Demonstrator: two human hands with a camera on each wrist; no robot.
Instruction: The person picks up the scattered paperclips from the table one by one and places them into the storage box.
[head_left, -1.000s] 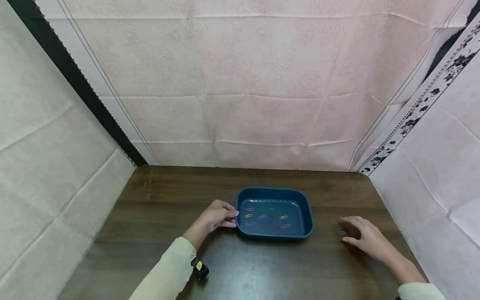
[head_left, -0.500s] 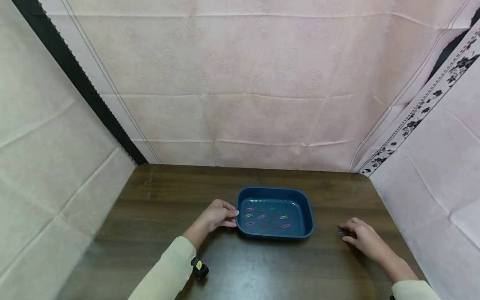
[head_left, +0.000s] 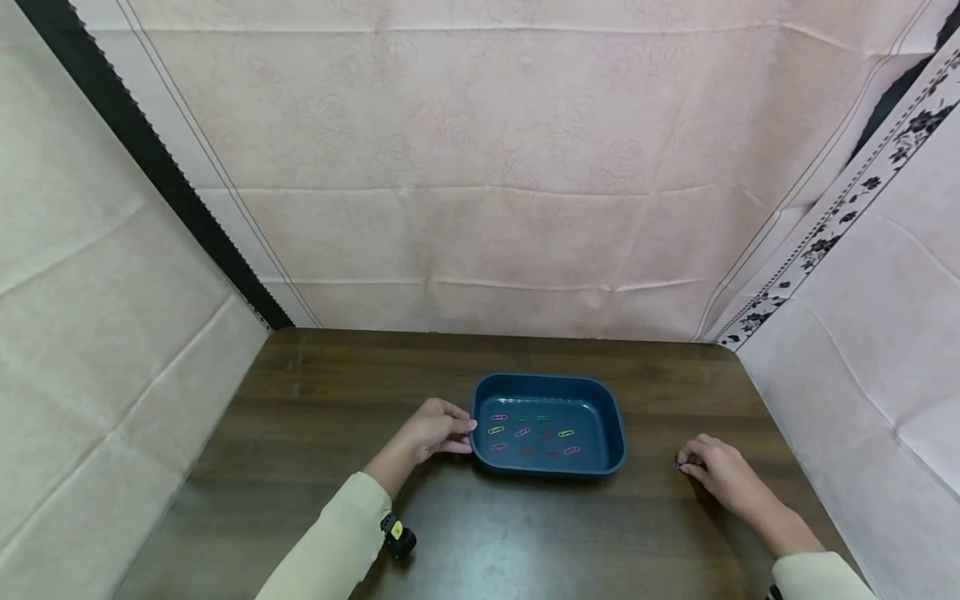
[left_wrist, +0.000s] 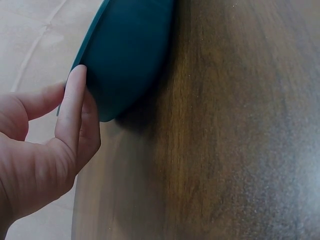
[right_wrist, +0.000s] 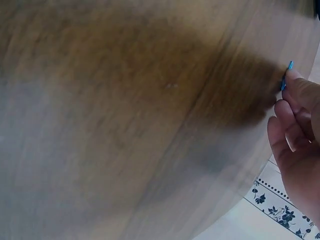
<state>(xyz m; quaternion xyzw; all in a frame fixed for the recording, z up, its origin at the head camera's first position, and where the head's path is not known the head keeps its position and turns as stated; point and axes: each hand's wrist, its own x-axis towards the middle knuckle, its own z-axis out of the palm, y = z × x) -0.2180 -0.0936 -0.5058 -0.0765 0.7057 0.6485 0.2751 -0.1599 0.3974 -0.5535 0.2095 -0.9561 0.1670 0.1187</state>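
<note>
A dark teal rectangular tray [head_left: 547, 473] lies on the wooden table, with several coloured paper clips in it, among them a yellow paper clip [head_left: 566, 433]. My left hand [head_left: 438, 429] pinches the tray's left rim between thumb and fingers. In the left wrist view, the fingertips lie against the outer wall of the tray [left_wrist: 130, 55] and the thumb is at its edge. Off to the right of the tray, my right hand [head_left: 722, 473] pinches a blue paper clip [right_wrist: 290, 65] between thumb and forefinger, close over the table. Its other fingers are curled.
The brown wooden table [head_left: 547, 542] extends around the tray. Pale cloth walls enclose it: a back cloth [head_left: 480, 167], a left cloth [head_left: 112, 375] and a right cloth [head_left: 862, 358] with a black floral border. A black device [head_left: 397, 536] is strapped to the left wrist.
My right thumb and forefinger have closed on the blue paper clip, which lay on the table between them before. The left hand and the tray have stayed in place.
</note>
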